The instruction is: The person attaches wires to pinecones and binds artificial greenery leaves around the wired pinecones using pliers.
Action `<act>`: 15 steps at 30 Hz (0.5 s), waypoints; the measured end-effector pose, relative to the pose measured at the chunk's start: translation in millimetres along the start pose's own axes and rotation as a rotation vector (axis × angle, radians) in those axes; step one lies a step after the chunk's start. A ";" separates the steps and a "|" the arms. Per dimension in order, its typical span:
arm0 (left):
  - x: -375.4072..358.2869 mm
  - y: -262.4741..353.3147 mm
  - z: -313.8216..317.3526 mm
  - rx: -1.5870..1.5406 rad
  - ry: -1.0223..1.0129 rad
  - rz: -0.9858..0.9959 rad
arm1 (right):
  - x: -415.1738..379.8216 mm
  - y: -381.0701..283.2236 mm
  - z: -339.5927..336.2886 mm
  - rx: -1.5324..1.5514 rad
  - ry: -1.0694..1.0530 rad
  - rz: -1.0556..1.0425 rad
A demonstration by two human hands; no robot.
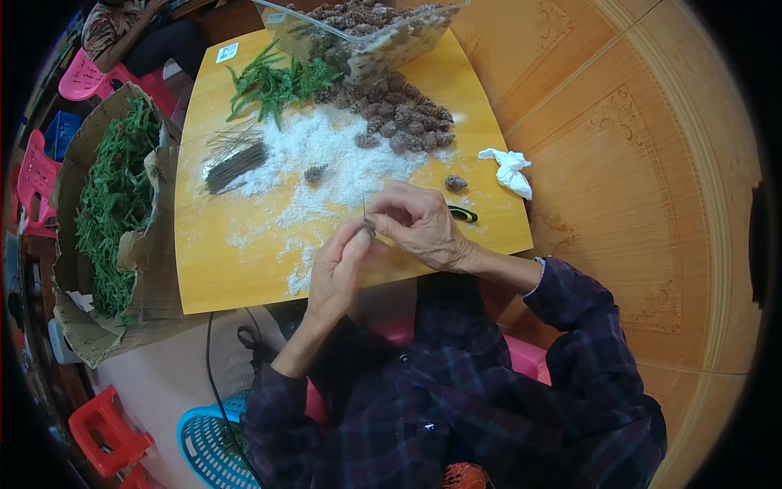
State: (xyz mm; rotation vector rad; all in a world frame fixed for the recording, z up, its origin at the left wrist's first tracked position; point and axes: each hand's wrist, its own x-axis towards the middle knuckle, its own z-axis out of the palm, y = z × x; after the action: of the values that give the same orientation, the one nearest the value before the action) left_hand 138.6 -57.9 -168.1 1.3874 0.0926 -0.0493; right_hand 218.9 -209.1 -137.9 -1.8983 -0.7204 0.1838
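My left hand (336, 265) and my right hand (421, 224) meet over the near part of the yellow board, fingertips pinched together. A thin dark wire (364, 204) sticks up from between them. Something small and dark lies at the fingertips, mostly hidden. White flakes (318, 151) spread over the board beyond my hands, with a single pine cone (315, 174) among them. Another pine cone (455, 182) and a black-and-yellow handled tool (463, 213) lie close to my right hand. A bundle of thin dark wires (236, 169) rests at the left.
Behind the flakes are a pile of pine cones (407, 118), green artificial sprigs (281, 81) and a clear bin (383, 57) of cones. A crumpled white tissue (511, 173) lies right. A cardboard box (155, 269) of greenery stands left. A person (130, 33) sits beyond.
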 end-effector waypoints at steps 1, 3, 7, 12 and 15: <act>0.7 3.4 -2.1 0.011 0.003 -0.012 | 0.2 -2.5 -1.1 0.002 0.009 -0.040; 9.0 5.8 -10.4 0.169 0.057 0.109 | 1.3 0.2 -1.1 -0.042 0.011 -0.173; 24.3 30.9 -18.7 0.550 0.065 0.223 | 3.4 3.9 -0.8 -0.233 -0.038 -0.430; 33.9 21.7 -22.2 0.467 -0.052 0.240 | 1.4 6.2 3.8 -0.091 0.012 -0.230; 30.8 19.0 -15.0 0.575 0.013 0.422 | 0.5 10.4 8.1 0.212 -0.010 0.072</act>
State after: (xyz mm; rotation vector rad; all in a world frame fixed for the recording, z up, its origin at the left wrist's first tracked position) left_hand 170.3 -39.1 -155.1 1.9551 -0.2226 0.3069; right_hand 219.9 -205.3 -150.6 -1.7228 -0.6150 0.3033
